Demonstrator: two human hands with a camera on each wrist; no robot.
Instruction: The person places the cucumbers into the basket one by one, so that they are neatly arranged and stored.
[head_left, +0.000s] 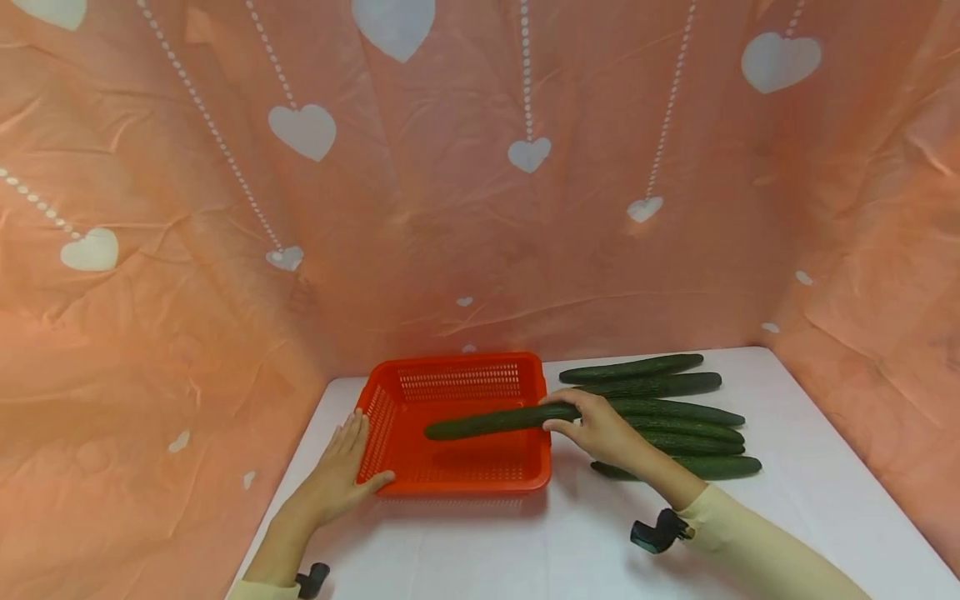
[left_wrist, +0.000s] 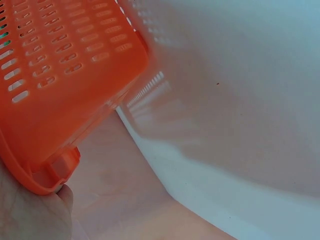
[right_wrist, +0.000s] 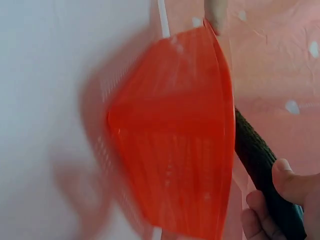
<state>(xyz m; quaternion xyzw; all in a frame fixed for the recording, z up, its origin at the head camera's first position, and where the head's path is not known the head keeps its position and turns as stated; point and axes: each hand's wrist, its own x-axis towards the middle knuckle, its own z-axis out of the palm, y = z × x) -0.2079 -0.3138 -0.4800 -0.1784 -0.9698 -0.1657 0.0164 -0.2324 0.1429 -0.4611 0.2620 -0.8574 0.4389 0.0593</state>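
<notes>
Cucumber [head_left: 487,424] ends hidden in gripping right hand [head_left: 597,427]; left hand [head_left: 334,475], seemingly straight-fingered, touches basket [head_left: 472,485]

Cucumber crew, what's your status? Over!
Right hand grips cucumber, held partly over red basket. Left hand touching that red basket. Nothing seen blocking the cucumber.

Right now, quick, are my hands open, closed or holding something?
Left hand: open, touching the red basket.
Right hand: closed, holding a cucumber partly over the basket.
</notes>
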